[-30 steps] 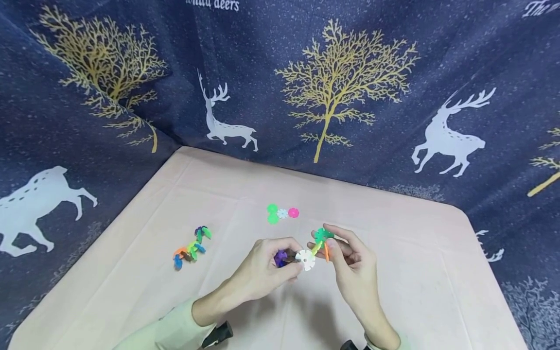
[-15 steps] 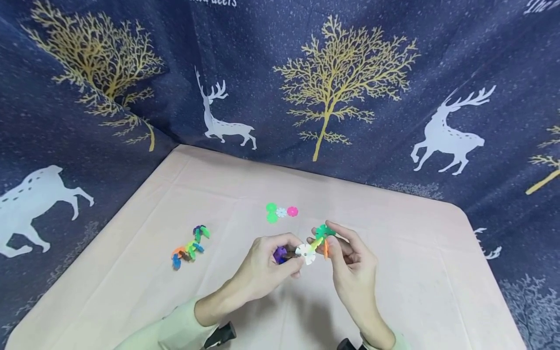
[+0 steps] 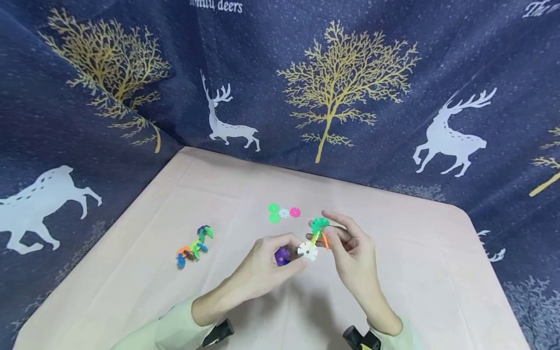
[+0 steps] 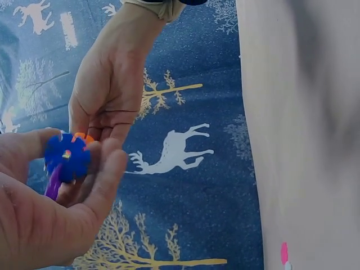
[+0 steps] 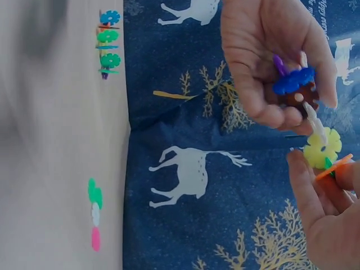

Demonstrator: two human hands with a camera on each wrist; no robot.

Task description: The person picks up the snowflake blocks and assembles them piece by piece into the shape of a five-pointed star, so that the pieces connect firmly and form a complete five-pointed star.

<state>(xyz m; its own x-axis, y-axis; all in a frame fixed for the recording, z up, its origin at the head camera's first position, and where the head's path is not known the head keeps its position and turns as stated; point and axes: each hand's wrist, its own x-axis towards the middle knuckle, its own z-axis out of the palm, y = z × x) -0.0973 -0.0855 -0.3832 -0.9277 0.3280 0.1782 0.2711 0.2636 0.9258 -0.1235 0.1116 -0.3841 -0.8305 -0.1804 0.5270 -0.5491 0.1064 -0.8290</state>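
Note:
Both hands hold a chain of notched plastic snowflake discs above the table. My left hand (image 3: 262,266) grips one end, where a purple disc (image 3: 282,256), a blue disc (image 5: 293,81) and a brown disc (image 5: 291,101) sit in its fingers. A white disc (image 3: 307,251) shows at the left thumb tip, its edge meeting a yellow disc (image 5: 323,148). With thumb and fingers, my right hand (image 3: 355,253) pinches the other end, which has an orange disc (image 3: 325,241) and a green disc (image 3: 319,224).
On the table (image 3: 420,272), another joined chain of colored discs (image 3: 191,249) lies to the left. Farther back lie two green discs (image 3: 274,213), a white disc (image 3: 284,213) and a pink disc (image 3: 295,212). A dark blue cloth (image 3: 262,63) printed with deer and trees hangs behind.
The right hand and the chain's green end have risen a little in the head view, and the white disc has shifted slightly up with them. Both hands keep their hold.

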